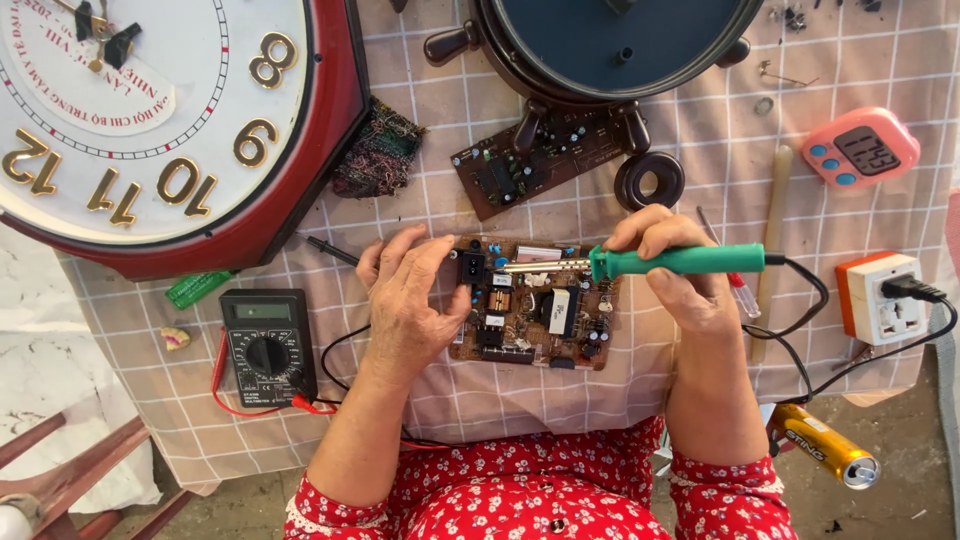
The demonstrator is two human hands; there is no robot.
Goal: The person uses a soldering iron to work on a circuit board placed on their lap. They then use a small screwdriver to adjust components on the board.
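Head view, looking straight down at a checked cloth (700,130) over the table. Left hand (410,300) rests on the left end of a brown circuit board (535,305), fingers curled together and pressing on the board edge beside a black connector block (471,267); thumb side sits against the board, not lifted. Right hand (680,270) is clamped around the green handle of a soldering iron (640,262), fingers wrapped tight, metal tip pointing left and lying over the top edge of the board, near the left fingertips. Can't tell if the tip touches a joint. Iron's black cord runs right to a white-and-orange socket adapter (880,297). Board lies flat at centre, just in front of the person's lap. Second circuit board (540,160) sits above it, partly under a dark round clock case (620,45). Black ring (650,180) just right of that. Large red-rimmed wall clock (150,120) top left. Black multimeter (268,345) with red leads left of the left hand. Pink digital timer (860,148) top right. Yellow can (825,445) lower right, off the cloth.
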